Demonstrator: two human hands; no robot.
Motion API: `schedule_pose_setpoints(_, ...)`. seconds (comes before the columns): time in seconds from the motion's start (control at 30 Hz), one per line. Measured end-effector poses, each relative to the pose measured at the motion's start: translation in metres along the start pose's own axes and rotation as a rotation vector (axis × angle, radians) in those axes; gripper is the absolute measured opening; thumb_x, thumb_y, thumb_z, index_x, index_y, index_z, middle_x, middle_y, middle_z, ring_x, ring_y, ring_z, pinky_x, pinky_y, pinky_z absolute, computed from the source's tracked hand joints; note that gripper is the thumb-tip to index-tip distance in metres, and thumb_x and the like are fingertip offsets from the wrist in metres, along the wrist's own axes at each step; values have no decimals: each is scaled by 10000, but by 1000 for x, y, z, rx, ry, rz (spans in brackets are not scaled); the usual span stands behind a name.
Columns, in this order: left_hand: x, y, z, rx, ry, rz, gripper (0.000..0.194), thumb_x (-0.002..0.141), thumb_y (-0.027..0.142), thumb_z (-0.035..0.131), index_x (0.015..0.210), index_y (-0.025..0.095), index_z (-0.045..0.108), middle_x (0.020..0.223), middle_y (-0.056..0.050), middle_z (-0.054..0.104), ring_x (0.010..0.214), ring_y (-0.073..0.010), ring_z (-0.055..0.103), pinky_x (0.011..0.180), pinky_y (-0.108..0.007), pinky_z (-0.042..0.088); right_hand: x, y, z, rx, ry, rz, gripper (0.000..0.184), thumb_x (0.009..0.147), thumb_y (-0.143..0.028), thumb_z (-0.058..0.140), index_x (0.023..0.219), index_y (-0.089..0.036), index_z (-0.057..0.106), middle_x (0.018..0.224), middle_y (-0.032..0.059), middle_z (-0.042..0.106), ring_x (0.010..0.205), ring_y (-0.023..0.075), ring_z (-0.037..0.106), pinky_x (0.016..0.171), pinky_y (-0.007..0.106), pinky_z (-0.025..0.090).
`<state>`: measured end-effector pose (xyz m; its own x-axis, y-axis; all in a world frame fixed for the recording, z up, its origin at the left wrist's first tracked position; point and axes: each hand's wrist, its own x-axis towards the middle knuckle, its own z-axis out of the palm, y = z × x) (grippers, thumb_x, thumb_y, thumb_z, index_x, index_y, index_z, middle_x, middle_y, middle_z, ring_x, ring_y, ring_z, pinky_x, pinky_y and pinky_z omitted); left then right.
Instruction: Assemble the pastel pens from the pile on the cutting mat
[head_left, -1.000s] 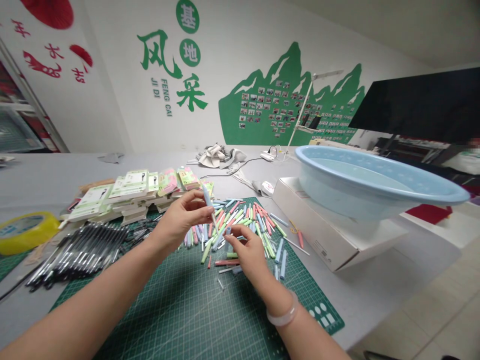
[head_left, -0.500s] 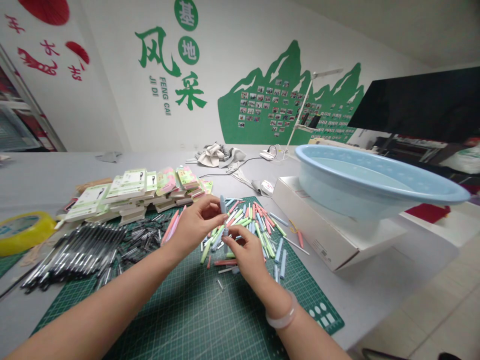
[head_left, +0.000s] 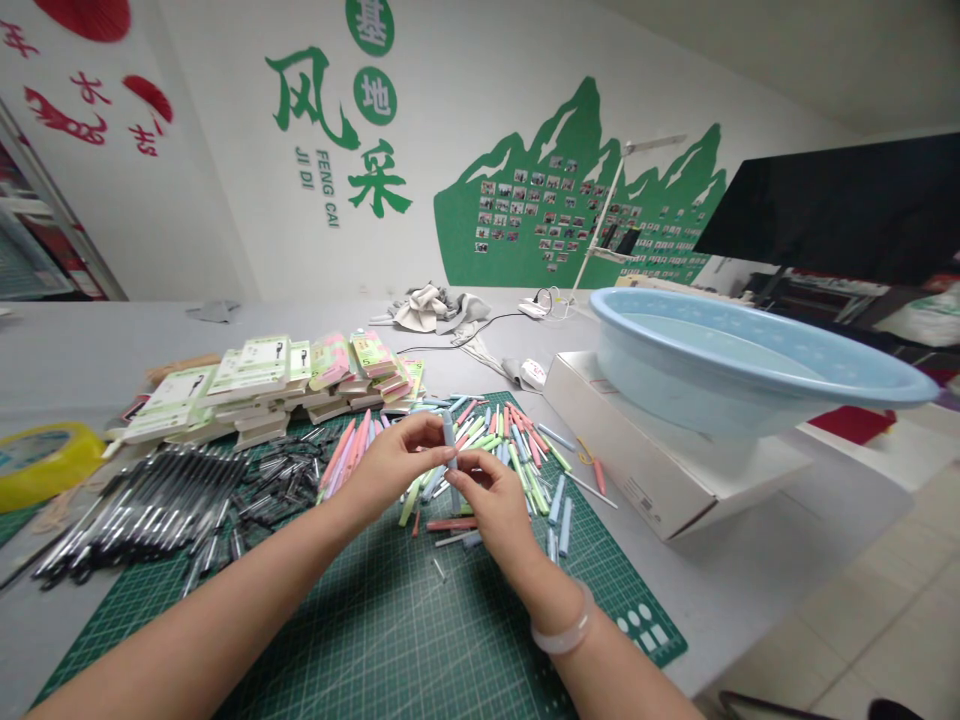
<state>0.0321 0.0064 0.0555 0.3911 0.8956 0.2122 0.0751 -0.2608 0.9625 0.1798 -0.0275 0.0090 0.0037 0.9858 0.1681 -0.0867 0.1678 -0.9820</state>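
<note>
Left hand (head_left: 390, 465) — thumb and fingertips pressed together in a pinching grip on a pale blue pen barrel (head_left: 448, 432), held roughly upright above the green cutting mat (head_left: 375, 620); a few pink barrels (head_left: 346, 450) lay along the palm, fanning toward the left. Forearm reached in from the lower left, wrist raised off the mat.

Right hand (head_left: 491, 500) — fingertips closed on the lower end of the same blue barrel, meeting the left hand's fingers there; whether it also held a smaller part could not be told. Wrist wore a pale translucent bracelet (head_left: 564, 632); forearm entered from the lower right.

Just beyond both hands — a loose heap of pastel pen barrels (head_left: 517, 450), green, pink and blue, on the mat. To the left, a pile of black pen refills (head_left: 142, 505); behind it, stacked product cards (head_left: 262, 385). At the far left edge, a roll of yellow tape (head_left: 41, 455). To the right, a light blue basin (head_left: 742, 365) rested on a white box (head_left: 667, 475) on the grey table (head_left: 750, 575).
</note>
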Motion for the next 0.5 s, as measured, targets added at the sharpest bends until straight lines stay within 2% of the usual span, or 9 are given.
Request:
schedule_pose_setpoints(0.07,-1,0,0,-53,6,-33,123,747,238,627,828,156,585,780,-9,612,766,-156,578,694,-260,434,-1,-2,1,54,-1,41,198,700,-342,664,842,-203,666,862,46,617,814,230,575,460,278,514)
schedule_pose_setpoints(0.23,-4,-3,2,-189,8,-85,145,734,260,645,832,160,607,790,-8,618,776,-157,574,719,-266,442,-2,-6,1,54,25,6,238,659,-389,705,796,-195,687,824,50,651,788,234,595,493,308,536)
schedule_pose_setpoints(0.4,-6,-7,6,-239,25,-86,189,745,273,644,896,159,643,860,-36,646,819,-172,580,751,-277,447,-4,-6,2,124,-1,52,256,681,-385,695,833,-181,668,801,47,655,751,221,621,509,301,536)
schedule_pose_setpoints(0.5,-6,-11,7,-265,45,-87,238,751,314,645,928,156,660,861,-47,651,796,-178,583,747,-293,452,-3,-4,3,203,-45,109,274,730,-393,649,897,-176,653,723,30,648,651,183,612,485,279,522)
